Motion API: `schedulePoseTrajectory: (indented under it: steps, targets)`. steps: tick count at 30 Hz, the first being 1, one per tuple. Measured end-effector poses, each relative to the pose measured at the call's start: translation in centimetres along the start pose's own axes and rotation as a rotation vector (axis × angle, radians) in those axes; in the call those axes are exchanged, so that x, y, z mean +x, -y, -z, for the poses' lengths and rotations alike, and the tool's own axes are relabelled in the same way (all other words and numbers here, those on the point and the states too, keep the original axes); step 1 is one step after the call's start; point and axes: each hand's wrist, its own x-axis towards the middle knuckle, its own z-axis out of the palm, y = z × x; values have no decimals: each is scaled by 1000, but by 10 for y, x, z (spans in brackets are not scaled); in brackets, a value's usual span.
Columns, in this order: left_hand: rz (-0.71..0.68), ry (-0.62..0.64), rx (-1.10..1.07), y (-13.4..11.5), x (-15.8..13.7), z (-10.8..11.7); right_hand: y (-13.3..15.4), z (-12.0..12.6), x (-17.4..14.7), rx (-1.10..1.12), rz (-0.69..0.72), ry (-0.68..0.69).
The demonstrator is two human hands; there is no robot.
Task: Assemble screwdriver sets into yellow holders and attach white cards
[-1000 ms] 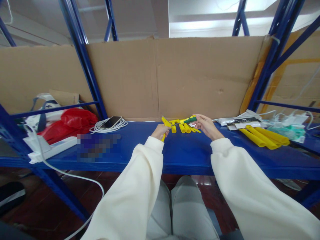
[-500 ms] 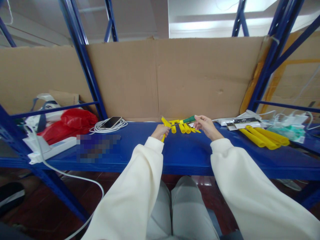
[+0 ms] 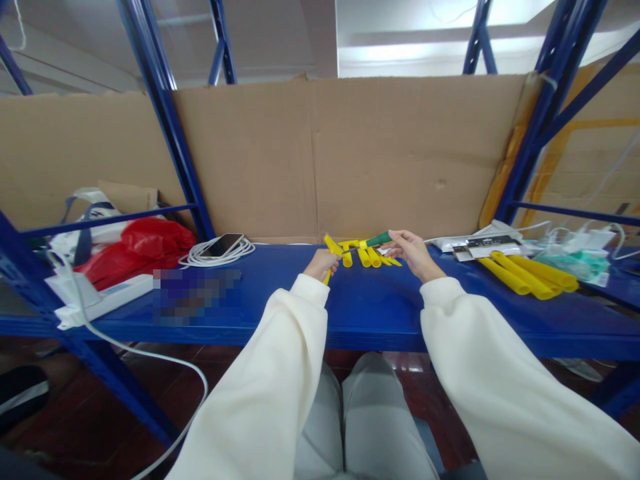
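Observation:
My left hand (image 3: pixel 322 265) is closed around a yellow plastic piece (image 3: pixel 331 244), whose ends stick out above and below the fingers. The fingers of my right hand (image 3: pixel 409 252) pinch the end of the green handle of a screwdriver (image 3: pixel 377 239) with a yellow collar. Held nearly level, it points left, and its thin dark shaft reaches the yellow piece; whether the tip sits in a screw is too small to tell. Behind and below the shaft, several short yellow tubes and pointed pieces (image 3: pixel 371 258) lie on the blue shelf (image 3: pixel 370 307).
Longer yellow tubes (image 3: pixel 533 275) lie at the right beside a black-and-white package (image 3: pixel 490 245). On the left are a phone (image 3: pixel 225 245) on a coiled white cable (image 3: pixel 197 255), a red bag (image 3: pixel 145 247) and a white power strip (image 3: pixel 117 293). A cardboard sheet (image 3: pixel 250 160) stands behind.
Hardly anything differs. The screwdriver and both hands keep almost the same place, with only a slight shift of the right hand's fingers at the handle.

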Motion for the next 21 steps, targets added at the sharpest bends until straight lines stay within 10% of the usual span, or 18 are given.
schedulePoseTrajectory:
  steps: [21]
  targets:
    - [-26,-41,-15,-1,-5,1,2,-5,-5,-173,-166,40]
